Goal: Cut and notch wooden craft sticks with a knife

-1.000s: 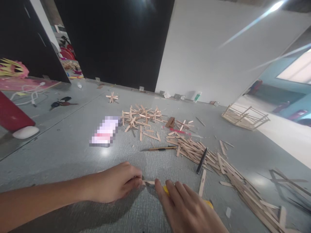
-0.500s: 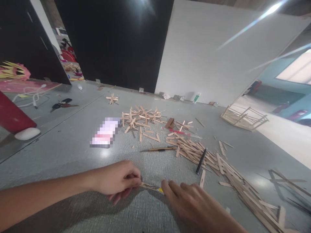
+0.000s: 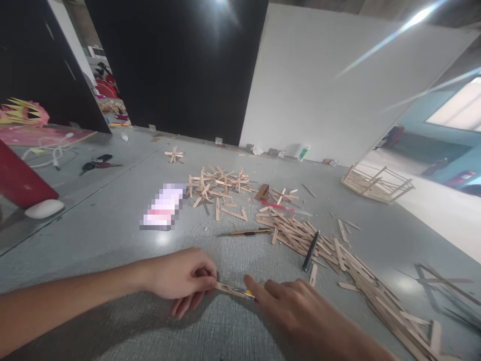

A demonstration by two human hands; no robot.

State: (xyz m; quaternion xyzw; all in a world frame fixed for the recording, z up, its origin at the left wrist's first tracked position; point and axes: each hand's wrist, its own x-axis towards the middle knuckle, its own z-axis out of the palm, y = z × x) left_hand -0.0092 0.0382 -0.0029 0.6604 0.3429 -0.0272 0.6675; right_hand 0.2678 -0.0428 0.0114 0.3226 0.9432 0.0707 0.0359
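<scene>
My left hand [image 3: 190, 281] is closed, pinching one end of a wooden craft stick [image 3: 231, 289] between thumb and fingers. The stick points right, low over the grey tabletop, with a small dark notch or mark along it. My right hand [image 3: 289, 306] is closed around a utility knife [image 3: 249, 293]; only a bit of its yellow body and thin metal blade shows. The blade lies against the stick, and my index finger extends forward above the knife. The rest of the handle is hidden in my palm.
Loose craft sticks [image 3: 361, 271] spread along the right, with a black pen [image 3: 311, 250] on them. A thin pointed tool [image 3: 250, 232] lies ahead. Joined stick pieces [image 3: 221, 180], a phone [image 3: 163, 206], keys [image 3: 98, 163], a red object [image 3: 22, 175] and a stick frame [image 3: 379, 183] sit farther out.
My right index finger has lifted and stretched forward, and the hand has shifted slightly. More of the stick shows between my hands. My left hand has barely moved.
</scene>
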